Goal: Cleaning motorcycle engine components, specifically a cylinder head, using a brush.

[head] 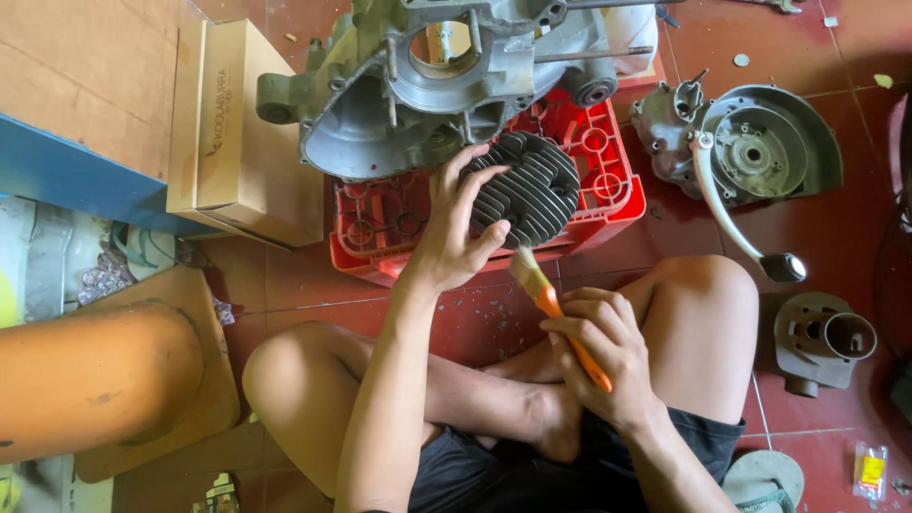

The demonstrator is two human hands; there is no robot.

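Cylinder head [525,188] tilts under your left hand [448,237]; your right hand [598,347] grips the brush [551,304]; a hard stroke could tip it off the red crate [608,180].

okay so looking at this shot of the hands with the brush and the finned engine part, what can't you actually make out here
Head view, the only one:
- Underside of the finned cylinder head: faces away, and the left hand covers its near edge.
- Brush handle middle: wrapped by the right hand.
- Engine crankcase: top cut off by the frame edge.
- Red crate contents: mostly hidden under the crankcase.
- Small packet at lower right: too small to identify.
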